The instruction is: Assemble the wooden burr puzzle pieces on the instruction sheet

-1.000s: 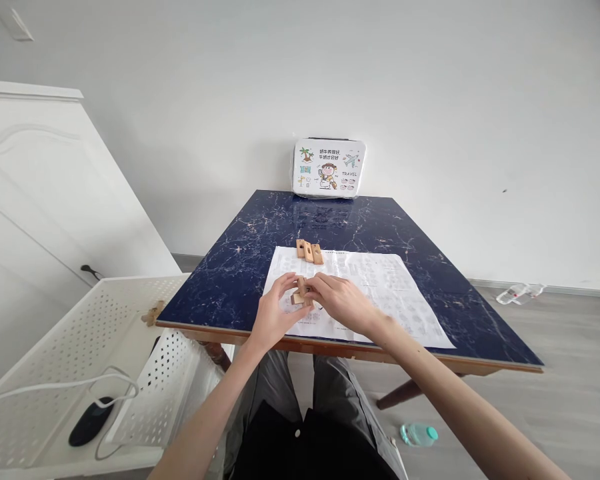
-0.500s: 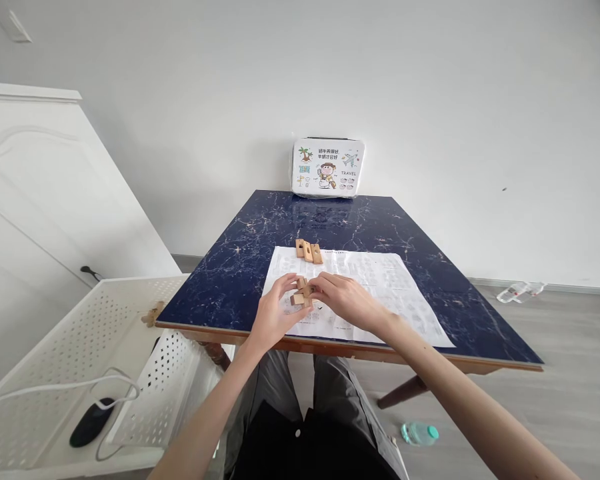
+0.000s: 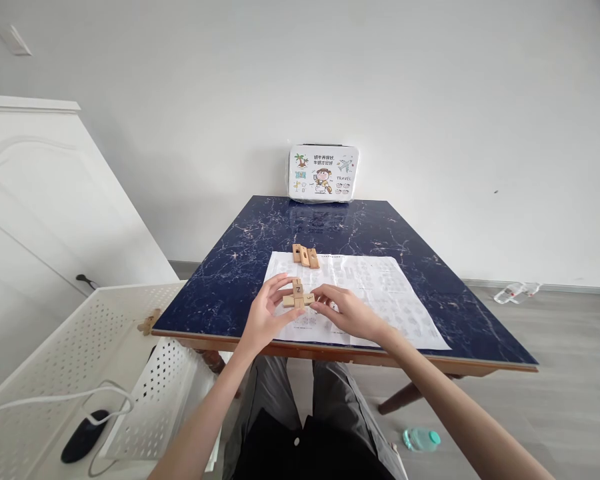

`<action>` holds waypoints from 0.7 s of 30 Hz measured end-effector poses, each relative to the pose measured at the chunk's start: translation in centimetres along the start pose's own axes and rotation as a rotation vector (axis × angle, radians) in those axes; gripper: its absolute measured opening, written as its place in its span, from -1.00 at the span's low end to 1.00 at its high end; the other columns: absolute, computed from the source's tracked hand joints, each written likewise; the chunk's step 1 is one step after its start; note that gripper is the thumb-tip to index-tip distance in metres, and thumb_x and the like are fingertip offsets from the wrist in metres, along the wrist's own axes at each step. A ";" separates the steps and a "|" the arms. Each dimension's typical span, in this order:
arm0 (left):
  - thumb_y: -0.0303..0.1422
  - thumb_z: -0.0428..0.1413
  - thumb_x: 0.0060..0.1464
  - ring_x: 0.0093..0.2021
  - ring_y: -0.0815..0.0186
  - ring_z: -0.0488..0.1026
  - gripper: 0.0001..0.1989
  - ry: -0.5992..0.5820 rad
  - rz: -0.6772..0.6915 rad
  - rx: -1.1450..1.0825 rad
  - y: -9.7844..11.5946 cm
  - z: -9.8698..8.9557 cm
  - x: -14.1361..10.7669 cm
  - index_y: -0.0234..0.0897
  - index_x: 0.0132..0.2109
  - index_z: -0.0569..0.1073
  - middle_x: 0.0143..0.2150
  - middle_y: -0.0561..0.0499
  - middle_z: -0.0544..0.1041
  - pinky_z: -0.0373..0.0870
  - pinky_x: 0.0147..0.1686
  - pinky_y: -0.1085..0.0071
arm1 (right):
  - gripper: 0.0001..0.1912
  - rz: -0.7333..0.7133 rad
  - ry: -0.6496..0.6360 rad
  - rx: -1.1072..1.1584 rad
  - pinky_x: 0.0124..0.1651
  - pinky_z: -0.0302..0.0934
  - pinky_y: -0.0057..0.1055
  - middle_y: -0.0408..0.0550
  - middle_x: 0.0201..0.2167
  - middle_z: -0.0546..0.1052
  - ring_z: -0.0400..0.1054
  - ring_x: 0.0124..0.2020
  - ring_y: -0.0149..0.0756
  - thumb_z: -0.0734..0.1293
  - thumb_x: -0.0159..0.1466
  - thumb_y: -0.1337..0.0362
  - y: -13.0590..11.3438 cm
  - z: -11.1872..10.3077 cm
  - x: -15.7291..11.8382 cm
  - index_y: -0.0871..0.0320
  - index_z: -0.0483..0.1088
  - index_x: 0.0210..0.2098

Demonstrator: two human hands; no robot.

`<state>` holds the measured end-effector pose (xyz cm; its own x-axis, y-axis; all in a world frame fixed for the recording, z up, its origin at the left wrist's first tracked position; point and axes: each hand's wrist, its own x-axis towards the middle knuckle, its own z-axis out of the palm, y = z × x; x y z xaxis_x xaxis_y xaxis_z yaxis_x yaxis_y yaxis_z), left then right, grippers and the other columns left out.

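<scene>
A cross of interlocked wooden puzzle pieces [image 3: 298, 300] is held above the paper sheet [image 3: 380, 287]. Numbers mark the pieces; a 2 shows on the upright one and what looks like a 3 on the right arm. My left hand [image 3: 266, 312] grips the cross from the left, fingers at its top and thumb along its bottom. My right hand [image 3: 349, 311] pinches the right end between thumb and fingers. Beyond my hands, several loose notched wooden pieces [image 3: 306, 256] lie side by side at the sheet's upper left edge.
The sheet lies on a blue marbled table [image 3: 230, 267]. At the back, a white illustrated case [image 3: 323, 173] leans against the wall. To the left are a perforated white basket [image 3: 45, 373] and a black mouse [image 3: 84, 437] with a cable. A bottle [image 3: 420, 439] lies on the floor.
The wooden cross has turned in my hands, so its numbered faces now point up at me. My right hand has shifted from over its top to its right end.
</scene>
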<state>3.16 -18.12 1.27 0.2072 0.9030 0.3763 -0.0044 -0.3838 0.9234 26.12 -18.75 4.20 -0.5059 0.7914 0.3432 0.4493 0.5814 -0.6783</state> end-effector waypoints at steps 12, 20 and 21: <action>-0.29 0.44 0.00 0.28 0.00 0.47 -0.28 -0.024 0.000 -0.026 -0.2 -0.1 0.0 -0.13 0.27 0.36 0.35 -0.19 0.43 0.47 0.25 0.08 | -0.47 0.308 0.011 0.607 -0.35 0.19 -0.37 -0.22 -0.52 0.33 0.27 -0.54 -0.37 0.14 0.45 -0.19 -0.4 2.7 0.8 0.10 0.24 -0.41; -0.31 0.46 -0.03 0.29 -0.02 0.46 -0.29 0.011 -0.039 -0.075 -0.4 0.0 0.0 -0.16 0.25 0.39 0.32 -0.20 0.46 0.46 0.25 0.08 | -0.45 0.262 0.019 0.497 -0.34 0.20 -0.38 -0.19 -0.53 0.39 0.28 -0.53 -0.37 0.14 0.46 -0.20 -0.8 2.1 0.7 0.11 0.31 -0.38; -0.31 0.45 -0.02 0.30 -0.02 0.45 -0.29 0.003 -0.044 -0.069 -0.3 0.0 0.0 -0.15 0.25 0.39 0.33 -0.19 0.46 0.45 0.26 0.08 | -0.47 0.251 0.009 0.448 -0.33 0.20 -0.38 -0.19 -0.54 0.40 0.30 -0.52 -0.36 0.14 0.48 -0.18 -0.7 1.8 0.6 0.11 0.33 -0.36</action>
<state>3.16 -18.02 0.94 0.2056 0.9192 0.3359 -0.0626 -0.3301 0.9419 24.19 -19.08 3.74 -0.4156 0.8990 0.1380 0.1958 0.2365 -0.9517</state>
